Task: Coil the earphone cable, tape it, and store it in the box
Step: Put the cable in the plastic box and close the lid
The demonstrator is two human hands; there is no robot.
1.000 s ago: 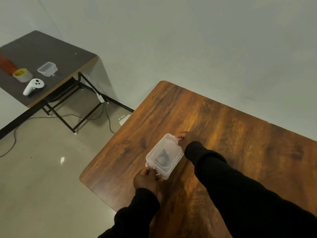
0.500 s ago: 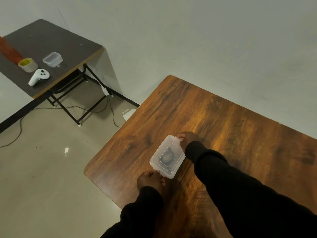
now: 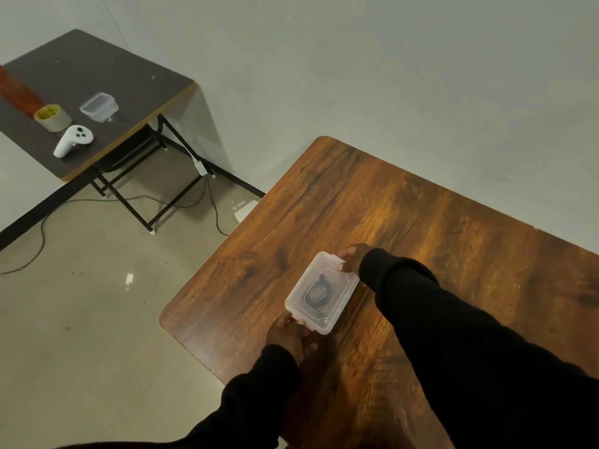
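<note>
A small clear plastic box point(image 3: 337, 280) with its lid on rests on the wooden table point(image 3: 421, 228) near the left corner. Through the lid a dark coiled earphone cable point(image 3: 317, 290) shows inside. My left hand point(image 3: 290, 335) grips the box's near end at the lid tab. My right hand point(image 3: 351, 257) holds the far end, fingers on the other tab. Both arms wear black sleeves.
A dark side table point(image 3: 97, 76) stands at the far left with a roll of tape point(image 3: 52, 117), a second clear box point(image 3: 99, 106), a white controller point(image 3: 73, 140) and an orange object point(image 3: 16, 90). Cables trail over the tiled floor point(image 3: 97, 303) beneath it.
The box has settled flat on the table between both hands; the view has shifted slightly. Both hands keep hold of the box ends.
</note>
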